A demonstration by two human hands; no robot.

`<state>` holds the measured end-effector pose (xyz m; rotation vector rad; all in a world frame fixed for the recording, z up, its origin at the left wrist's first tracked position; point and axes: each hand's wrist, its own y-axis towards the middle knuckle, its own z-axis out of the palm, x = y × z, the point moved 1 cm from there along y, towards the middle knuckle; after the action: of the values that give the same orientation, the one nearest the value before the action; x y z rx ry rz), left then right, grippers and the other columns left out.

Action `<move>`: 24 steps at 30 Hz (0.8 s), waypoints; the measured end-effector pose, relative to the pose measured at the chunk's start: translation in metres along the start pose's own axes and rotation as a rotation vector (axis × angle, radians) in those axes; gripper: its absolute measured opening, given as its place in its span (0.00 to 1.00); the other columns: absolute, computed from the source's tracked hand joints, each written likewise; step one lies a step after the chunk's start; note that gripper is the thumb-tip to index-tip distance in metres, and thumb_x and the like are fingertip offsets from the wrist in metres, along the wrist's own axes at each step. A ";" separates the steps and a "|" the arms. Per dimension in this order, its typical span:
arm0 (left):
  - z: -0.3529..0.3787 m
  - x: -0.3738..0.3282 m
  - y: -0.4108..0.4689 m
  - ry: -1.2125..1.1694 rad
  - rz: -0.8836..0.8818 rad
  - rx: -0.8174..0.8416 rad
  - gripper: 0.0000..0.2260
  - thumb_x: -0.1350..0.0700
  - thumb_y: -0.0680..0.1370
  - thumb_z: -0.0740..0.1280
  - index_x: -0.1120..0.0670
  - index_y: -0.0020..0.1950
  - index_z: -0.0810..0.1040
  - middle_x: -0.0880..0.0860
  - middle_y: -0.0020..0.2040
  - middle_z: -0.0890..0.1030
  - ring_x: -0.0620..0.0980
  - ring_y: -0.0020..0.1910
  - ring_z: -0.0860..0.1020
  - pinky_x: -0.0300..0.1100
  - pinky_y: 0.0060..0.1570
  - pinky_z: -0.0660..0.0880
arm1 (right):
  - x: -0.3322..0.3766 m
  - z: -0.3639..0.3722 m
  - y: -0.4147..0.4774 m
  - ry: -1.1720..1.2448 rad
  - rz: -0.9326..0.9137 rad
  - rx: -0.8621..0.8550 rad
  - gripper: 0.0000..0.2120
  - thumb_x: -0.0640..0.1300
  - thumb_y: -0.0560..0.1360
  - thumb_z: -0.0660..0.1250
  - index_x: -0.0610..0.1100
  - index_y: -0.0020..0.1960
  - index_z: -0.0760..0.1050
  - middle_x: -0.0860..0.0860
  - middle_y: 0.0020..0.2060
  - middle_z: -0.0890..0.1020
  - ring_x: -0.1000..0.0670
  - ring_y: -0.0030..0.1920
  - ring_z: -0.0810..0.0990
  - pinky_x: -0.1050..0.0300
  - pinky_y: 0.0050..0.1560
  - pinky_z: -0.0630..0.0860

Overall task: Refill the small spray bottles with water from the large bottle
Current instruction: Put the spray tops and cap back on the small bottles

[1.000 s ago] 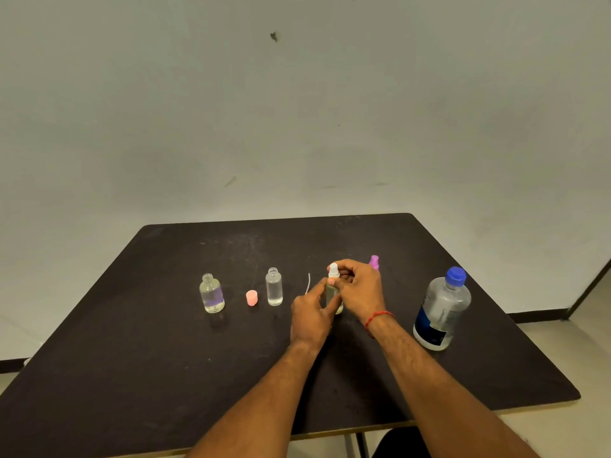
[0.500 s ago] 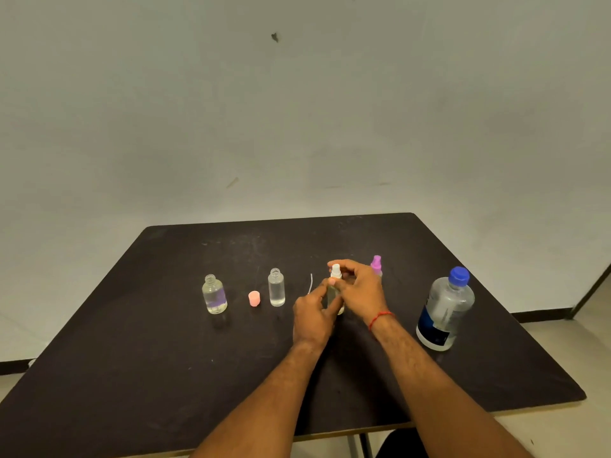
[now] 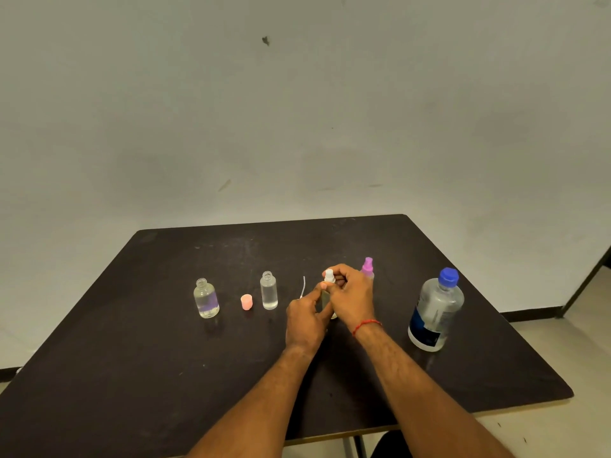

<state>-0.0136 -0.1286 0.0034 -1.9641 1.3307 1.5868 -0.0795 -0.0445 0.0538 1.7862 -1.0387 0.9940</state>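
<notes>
Both hands meet on a small clear spray bottle [image 3: 325, 300] standing mid-table. My left hand [image 3: 305, 317] grips its body; my right hand [image 3: 350, 297] pinches its white spray top [image 3: 329, 276]. Most of that bottle is hidden by my fingers. To the left stand two uncapped small bottles holding clear liquid, one squat [image 3: 205, 298] and one slim [image 3: 268, 290]. Behind my right hand a small bottle with a purple spray top [image 3: 367, 267] shows partly. The large water bottle [image 3: 434, 310] with a blue cap stands upright at the right.
A pink cap [image 3: 246, 302] lies between the two open bottles. A thin white dip tube [image 3: 303, 285] lies just left of my hands. The dark table [image 3: 132, 358] ends at a pale wall behind and a front edge near my forearms.
My hands stay on the same small bottle; my right fingers have shifted slightly around the white top. Nothing else has moved.
</notes>
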 end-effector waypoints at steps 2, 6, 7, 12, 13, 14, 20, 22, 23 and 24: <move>0.000 -0.002 0.000 0.025 0.002 -0.008 0.10 0.51 0.79 0.72 0.52 0.59 0.84 0.55 0.34 0.82 0.56 0.32 0.81 0.55 0.35 0.80 | 0.001 -0.003 0.003 0.003 0.010 0.035 0.14 0.34 0.70 0.74 0.51 0.48 0.81 0.55 0.42 0.83 0.57 0.45 0.82 0.61 0.49 0.81; -0.002 -0.002 0.001 0.050 0.028 -0.049 0.09 0.50 0.79 0.72 0.50 0.57 0.84 0.48 0.29 0.78 0.50 0.28 0.79 0.48 0.33 0.79 | 0.009 -0.014 0.012 0.002 0.010 0.194 0.15 0.32 0.71 0.73 0.49 0.52 0.83 0.56 0.44 0.84 0.58 0.46 0.83 0.67 0.49 0.79; -0.002 -0.002 0.001 0.048 0.036 -0.052 0.07 0.50 0.78 0.73 0.49 0.54 0.84 0.45 0.29 0.78 0.48 0.27 0.78 0.46 0.32 0.78 | 0.009 -0.016 0.013 0.006 0.000 0.209 0.16 0.31 0.70 0.73 0.49 0.51 0.82 0.56 0.43 0.84 0.58 0.46 0.83 0.69 0.47 0.78; -0.001 -0.002 0.000 0.057 0.042 -0.028 0.07 0.49 0.79 0.72 0.49 0.54 0.84 0.44 0.28 0.77 0.45 0.28 0.79 0.42 0.31 0.78 | 0.003 -0.011 0.007 0.010 -0.003 0.099 0.16 0.32 0.69 0.74 0.52 0.48 0.81 0.55 0.42 0.84 0.58 0.45 0.83 0.64 0.49 0.80; -0.001 -0.001 0.000 0.054 0.037 -0.028 0.06 0.49 0.79 0.72 0.50 0.52 0.84 0.46 0.28 0.77 0.46 0.28 0.79 0.44 0.31 0.79 | 0.002 -0.008 0.005 0.007 -0.001 0.067 0.16 0.32 0.69 0.75 0.51 0.49 0.82 0.54 0.43 0.83 0.57 0.47 0.82 0.63 0.50 0.80; -0.001 0.000 0.000 0.047 0.032 -0.028 0.06 0.49 0.79 0.72 0.50 0.50 0.84 0.48 0.28 0.78 0.48 0.28 0.79 0.46 0.31 0.79 | 0.001 -0.005 0.004 0.008 -0.002 0.034 0.15 0.32 0.69 0.75 0.50 0.50 0.82 0.53 0.44 0.83 0.56 0.47 0.82 0.63 0.51 0.80; 0.001 0.005 0.001 -0.009 0.007 -0.010 0.07 0.51 0.80 0.71 0.48 0.57 0.83 0.54 0.31 0.80 0.53 0.28 0.78 0.56 0.33 0.79 | -0.004 0.005 0.000 -0.003 -0.014 -0.061 0.15 0.35 0.71 0.73 0.53 0.51 0.81 0.56 0.44 0.82 0.59 0.47 0.81 0.69 0.46 0.77; 0.001 0.004 0.002 -0.012 0.019 -0.016 0.08 0.50 0.80 0.70 0.44 0.59 0.82 0.52 0.32 0.80 0.47 0.28 0.77 0.52 0.33 0.79 | -0.005 0.005 0.002 0.005 -0.022 -0.062 0.15 0.35 0.72 0.74 0.52 0.52 0.81 0.56 0.44 0.82 0.58 0.46 0.81 0.67 0.48 0.78; 0.001 0.004 0.002 -0.024 0.018 -0.018 0.09 0.50 0.80 0.70 0.42 0.60 0.82 0.50 0.33 0.81 0.46 0.29 0.78 0.50 0.34 0.80 | -0.004 0.005 0.004 0.009 -0.021 -0.061 0.14 0.36 0.72 0.74 0.51 0.53 0.81 0.55 0.45 0.82 0.58 0.47 0.81 0.66 0.49 0.79; 0.001 0.003 0.002 -0.028 0.017 -0.026 0.11 0.49 0.80 0.70 0.41 0.62 0.81 0.49 0.33 0.81 0.46 0.30 0.79 0.49 0.35 0.81 | -0.004 0.004 0.006 0.009 -0.020 -0.063 0.14 0.36 0.72 0.73 0.50 0.54 0.81 0.55 0.45 0.82 0.57 0.47 0.81 0.65 0.50 0.79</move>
<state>-0.0165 -0.1305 0.0007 -1.9429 1.3256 1.6421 -0.0856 -0.0495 0.0501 1.7361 -1.0335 0.9463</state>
